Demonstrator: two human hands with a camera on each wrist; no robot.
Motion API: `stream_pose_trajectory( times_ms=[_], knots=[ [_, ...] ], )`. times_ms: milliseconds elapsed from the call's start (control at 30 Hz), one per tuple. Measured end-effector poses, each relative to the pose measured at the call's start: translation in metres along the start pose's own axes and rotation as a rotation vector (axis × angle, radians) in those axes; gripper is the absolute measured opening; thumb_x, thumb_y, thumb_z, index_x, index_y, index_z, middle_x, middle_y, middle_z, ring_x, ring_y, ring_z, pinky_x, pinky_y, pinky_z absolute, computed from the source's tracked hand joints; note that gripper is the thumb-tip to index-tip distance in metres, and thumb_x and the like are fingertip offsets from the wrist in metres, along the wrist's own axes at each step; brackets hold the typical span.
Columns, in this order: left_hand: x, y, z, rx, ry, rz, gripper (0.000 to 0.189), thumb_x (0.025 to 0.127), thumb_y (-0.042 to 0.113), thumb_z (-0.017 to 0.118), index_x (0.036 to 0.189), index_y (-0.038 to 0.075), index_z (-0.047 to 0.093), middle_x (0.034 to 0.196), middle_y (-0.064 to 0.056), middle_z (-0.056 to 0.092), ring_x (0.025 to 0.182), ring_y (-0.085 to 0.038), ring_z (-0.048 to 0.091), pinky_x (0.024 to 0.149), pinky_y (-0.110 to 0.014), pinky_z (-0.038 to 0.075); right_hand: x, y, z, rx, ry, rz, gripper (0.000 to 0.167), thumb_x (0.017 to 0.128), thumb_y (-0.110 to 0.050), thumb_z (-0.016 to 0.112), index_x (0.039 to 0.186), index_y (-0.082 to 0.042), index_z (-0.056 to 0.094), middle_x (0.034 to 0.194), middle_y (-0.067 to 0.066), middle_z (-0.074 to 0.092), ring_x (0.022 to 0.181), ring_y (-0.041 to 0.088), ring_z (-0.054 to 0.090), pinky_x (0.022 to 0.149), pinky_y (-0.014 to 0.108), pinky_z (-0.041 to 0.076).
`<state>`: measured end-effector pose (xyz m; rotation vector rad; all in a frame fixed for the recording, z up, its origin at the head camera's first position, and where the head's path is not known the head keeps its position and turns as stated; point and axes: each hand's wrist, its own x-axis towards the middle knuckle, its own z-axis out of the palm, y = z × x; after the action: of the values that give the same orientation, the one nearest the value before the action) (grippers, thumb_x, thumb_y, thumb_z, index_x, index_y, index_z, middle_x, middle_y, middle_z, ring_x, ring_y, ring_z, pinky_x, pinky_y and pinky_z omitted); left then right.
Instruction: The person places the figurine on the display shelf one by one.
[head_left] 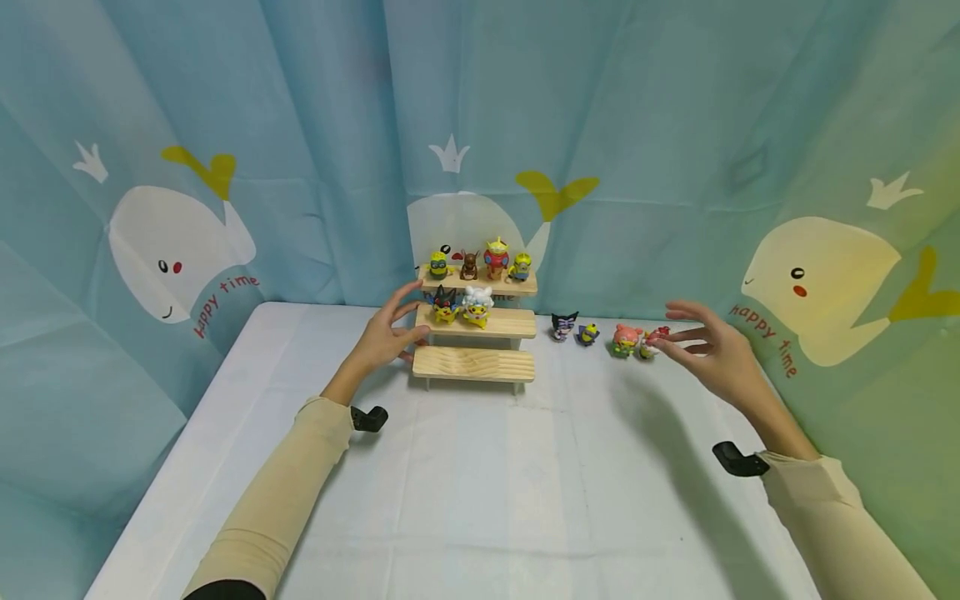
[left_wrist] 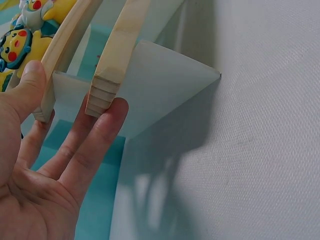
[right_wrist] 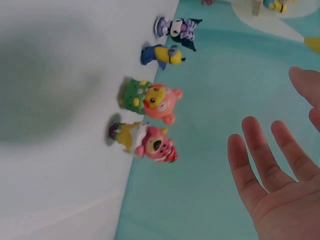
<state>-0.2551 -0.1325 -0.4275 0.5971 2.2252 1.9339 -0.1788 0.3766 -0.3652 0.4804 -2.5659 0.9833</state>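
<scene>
A three-tier wooden display stand (head_left: 474, 364) is held at its left end by my left hand (head_left: 382, 335). In the left wrist view the thumb (left_wrist: 33, 82) lies against one plank and the fingers reach the plank ends. My right hand (head_left: 708, 346), fingers spread and holding nothing, is beside a pink bear figurine with a red top (right_wrist: 156, 144). In the head view its fingertips overlap that figurine; the right wrist view shows a gap. Next to it stands a peach-hooded figurine (head_left: 625, 340), then a small blue-and-yellow one (head_left: 588, 334) and a black-hooded one (head_left: 562, 326).
Several small figurines, among them a three-eyed green one (head_left: 497, 257), line the top tier. Two yellow figurines (head_left: 477, 308) stand on the middle tier. A white cloth (head_left: 465, 483) covers the table. Behind it hangs a blue-green curtain (head_left: 322, 125) with whale prints.
</scene>
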Motion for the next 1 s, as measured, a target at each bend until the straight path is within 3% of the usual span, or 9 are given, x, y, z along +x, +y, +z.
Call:
stream_pose_trajectory(
  times_ms=[167, 367, 567, 733, 867, 1000],
  knots=[
    [0.000, 0.001, 0.000, 0.005, 0.003, 0.000, 0.078, 0.101, 0.009, 0.067, 0.164, 0.031, 0.027, 0.164, -0.021, 0.031, 0.090, -0.043, 0.073, 0.069, -0.075, 0.053, -0.005, 0.007, -0.002, 0.017, 0.022, 0.031, 0.061, 0.089, 0.004, 0.078, 0.144, -0.010, 0.057, 0.123, -0.020, 0.058, 0.092, -0.011, 0.064, 0.073, 0.005, 0.051],
    [0.000, 0.001, -0.001, 0.010, -0.005, 0.000, 0.078, 0.101, 0.008, 0.067, 0.164, 0.031, 0.026, 0.164, -0.022, 0.030, 0.085, -0.041, 0.074, 0.069, -0.074, 0.053, -0.005, 0.014, 0.001, 0.009, 0.052, 0.047, 0.058, 0.089, 0.007, 0.076, 0.142, -0.005, 0.057, 0.119, -0.027, 0.056, 0.091, -0.014, 0.062, 0.071, 0.004, 0.050],
    [0.000, 0.001, -0.001, 0.017, -0.002, -0.001, 0.078, 0.101, 0.009, 0.067, 0.164, 0.031, 0.026, 0.164, -0.022, 0.030, 0.081, -0.039, 0.074, 0.068, -0.074, 0.052, -0.001, 0.030, 0.005, -0.005, 0.067, 0.092, 0.056, 0.092, -0.003, 0.078, 0.144, -0.011, 0.057, 0.120, -0.020, 0.058, 0.093, -0.013, 0.062, 0.074, 0.002, 0.049],
    [0.001, 0.000, -0.001, 0.023, -0.004, -0.001, 0.078, 0.101, 0.009, 0.067, 0.164, 0.030, 0.026, 0.164, -0.023, 0.030, 0.084, -0.037, 0.075, 0.067, -0.073, 0.053, 0.001, 0.045, 0.008, -0.022, 0.064, 0.155, 0.053, 0.096, -0.016, 0.076, 0.145, -0.015, 0.057, 0.128, 0.004, 0.065, 0.096, -0.009, 0.061, 0.069, 0.006, 0.049],
    [0.001, 0.000, -0.001, 0.019, -0.004, -0.004, 0.078, 0.101, 0.009, 0.067, 0.164, 0.031, 0.026, 0.164, -0.022, 0.030, 0.084, -0.038, 0.075, 0.068, -0.074, 0.053, 0.005, 0.056, 0.013, -0.051, 0.066, 0.170, 0.050, 0.097, -0.020, 0.075, 0.143, -0.010, 0.057, 0.131, 0.024, 0.064, 0.100, 0.014, 0.068, 0.068, 0.006, 0.048],
    [0.001, 0.000, -0.001, 0.011, -0.004, -0.006, 0.078, 0.101, 0.010, 0.068, 0.164, 0.032, 0.026, 0.164, -0.021, 0.031, 0.085, -0.038, 0.075, 0.069, -0.075, 0.052, 0.008, 0.064, 0.016, -0.063, 0.052, 0.194, 0.050, 0.097, -0.019, 0.074, 0.142, -0.006, 0.056, 0.133, 0.027, 0.062, 0.106, 0.044, 0.066, 0.067, 0.005, 0.045]
  ],
)
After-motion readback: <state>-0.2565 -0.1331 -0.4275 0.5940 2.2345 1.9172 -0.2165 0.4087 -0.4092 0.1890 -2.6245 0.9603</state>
